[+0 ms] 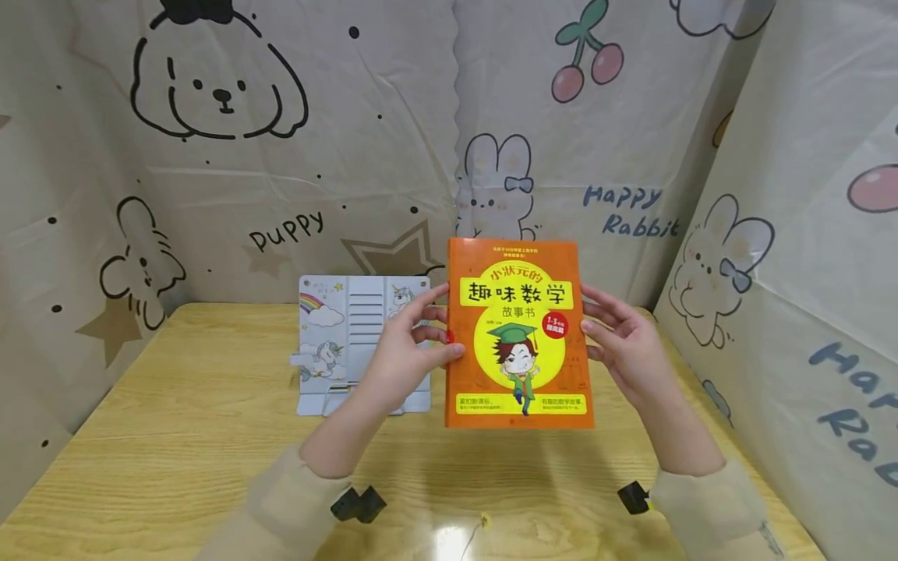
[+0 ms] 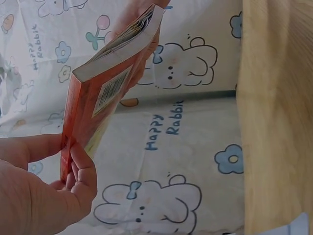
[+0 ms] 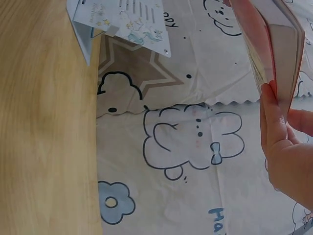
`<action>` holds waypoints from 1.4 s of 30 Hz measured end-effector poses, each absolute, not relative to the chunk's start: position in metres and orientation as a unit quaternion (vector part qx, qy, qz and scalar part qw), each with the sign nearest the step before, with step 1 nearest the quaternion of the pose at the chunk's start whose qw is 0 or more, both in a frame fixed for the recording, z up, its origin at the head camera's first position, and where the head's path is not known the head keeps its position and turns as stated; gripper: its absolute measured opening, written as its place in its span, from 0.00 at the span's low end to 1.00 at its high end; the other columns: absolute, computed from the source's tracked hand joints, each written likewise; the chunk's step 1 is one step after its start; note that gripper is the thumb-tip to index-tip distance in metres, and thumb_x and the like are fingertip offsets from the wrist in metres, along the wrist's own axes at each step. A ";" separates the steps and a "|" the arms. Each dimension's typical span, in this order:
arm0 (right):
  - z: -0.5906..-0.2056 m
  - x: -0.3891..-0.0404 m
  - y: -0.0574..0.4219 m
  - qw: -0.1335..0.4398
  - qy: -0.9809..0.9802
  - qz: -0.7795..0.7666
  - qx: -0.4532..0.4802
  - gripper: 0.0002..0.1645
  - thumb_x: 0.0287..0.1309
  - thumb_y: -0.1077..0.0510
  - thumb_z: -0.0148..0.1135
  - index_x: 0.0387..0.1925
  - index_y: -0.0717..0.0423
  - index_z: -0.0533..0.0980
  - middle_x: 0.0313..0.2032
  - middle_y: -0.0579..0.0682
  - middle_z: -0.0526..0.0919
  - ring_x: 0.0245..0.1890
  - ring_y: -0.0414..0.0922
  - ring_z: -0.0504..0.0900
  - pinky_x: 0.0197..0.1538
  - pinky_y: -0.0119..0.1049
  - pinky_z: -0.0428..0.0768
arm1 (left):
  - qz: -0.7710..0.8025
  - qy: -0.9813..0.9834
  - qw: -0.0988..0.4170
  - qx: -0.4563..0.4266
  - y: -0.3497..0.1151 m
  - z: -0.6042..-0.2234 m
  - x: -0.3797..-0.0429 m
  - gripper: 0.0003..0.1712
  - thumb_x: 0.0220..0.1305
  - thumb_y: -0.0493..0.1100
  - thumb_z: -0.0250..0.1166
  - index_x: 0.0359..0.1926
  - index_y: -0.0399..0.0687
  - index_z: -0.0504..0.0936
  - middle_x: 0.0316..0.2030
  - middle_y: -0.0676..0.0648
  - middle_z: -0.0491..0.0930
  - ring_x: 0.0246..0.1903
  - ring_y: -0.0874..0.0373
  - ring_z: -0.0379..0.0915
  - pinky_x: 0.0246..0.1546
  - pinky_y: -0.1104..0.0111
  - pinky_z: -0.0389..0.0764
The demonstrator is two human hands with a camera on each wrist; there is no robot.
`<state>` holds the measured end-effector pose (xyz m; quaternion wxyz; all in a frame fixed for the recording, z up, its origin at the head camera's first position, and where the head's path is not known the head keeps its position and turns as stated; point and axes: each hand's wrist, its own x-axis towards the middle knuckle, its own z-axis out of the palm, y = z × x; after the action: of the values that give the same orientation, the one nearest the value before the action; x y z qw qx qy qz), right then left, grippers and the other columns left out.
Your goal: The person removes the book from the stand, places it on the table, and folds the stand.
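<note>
An orange book [image 1: 519,358] with a yellow title band and a cartoon figure in a green cap is held upright above the table, its front cover facing the head camera. My left hand [image 1: 414,347] pinches its left edge, thumb in front and fingers behind. On the opposite edge my right hand [image 1: 627,343] grips it the same way. The left wrist view shows the left hand [image 2: 54,191] at the spine, with a barcode on the back cover [image 2: 98,112]. In the right wrist view the right hand [image 3: 288,147] holds the page-edge side of the book [image 3: 283,49].
A white book stand [image 1: 365,312] with unicorn and rainbow pictures stands on the wooden table [image 1: 210,436], left of the book and partly behind my left hand. Printed cloth [image 1: 393,156] hangs behind the table and along both sides.
</note>
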<state>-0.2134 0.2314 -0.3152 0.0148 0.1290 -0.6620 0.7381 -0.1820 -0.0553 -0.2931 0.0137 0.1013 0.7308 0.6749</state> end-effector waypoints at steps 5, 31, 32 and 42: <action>-0.326 -0.216 0.237 0.000 -0.675 0.730 0.108 0.31 0.56 0.63 0.56 0.62 0.56 0.60 0.49 0.51 0.71 0.42 0.41 0.78 0.35 0.32 0.81 | 0.695 0.713 0.028 0.091 -0.050 -0.315 -0.194 0.42 0.45 0.32 0.69 0.59 0.66 0.65 0.44 0.46 0.69 0.37 0.53 0.71 0.31 0.65 0.81; -0.376 -0.233 0.263 -0.084 -0.717 0.691 0.045 0.33 0.58 0.60 0.54 0.64 0.55 0.56 0.51 0.49 0.71 0.43 0.39 0.78 0.41 0.37 0.80 | 0.720 0.688 0.087 0.028 -0.021 -0.382 -0.219 0.44 0.44 0.28 0.67 0.61 0.60 0.64 0.44 0.42 0.68 0.31 0.56 0.71 0.28 0.64 0.81; -0.378 -0.234 0.263 -0.087 -0.719 0.688 0.042 0.33 0.58 0.60 0.54 0.64 0.55 0.56 0.51 0.49 0.70 0.43 0.39 0.78 0.41 0.37 0.80 | 0.723 0.685 0.086 0.028 -0.020 -0.387 -0.222 0.44 0.44 0.28 0.67 0.61 0.60 0.64 0.44 0.42 0.68 0.32 0.56 0.71 0.29 0.63 0.81; -0.395 -0.244 0.269 -0.120 -0.726 0.677 0.014 0.31 0.60 0.61 0.51 0.64 0.52 0.56 0.56 0.56 0.65 0.44 0.41 0.78 0.44 0.40 0.79 | 0.731 0.675 0.096 0.001 -0.010 -0.408 -0.232 0.43 0.43 0.26 0.66 0.61 0.55 0.65 0.44 0.41 0.67 0.35 0.53 0.72 0.30 0.64 0.81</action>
<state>-0.2440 0.2691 -0.3949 -0.1198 0.0137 -0.7264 0.6766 -0.2322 -0.0099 -0.4082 0.0963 0.0008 0.6754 0.7312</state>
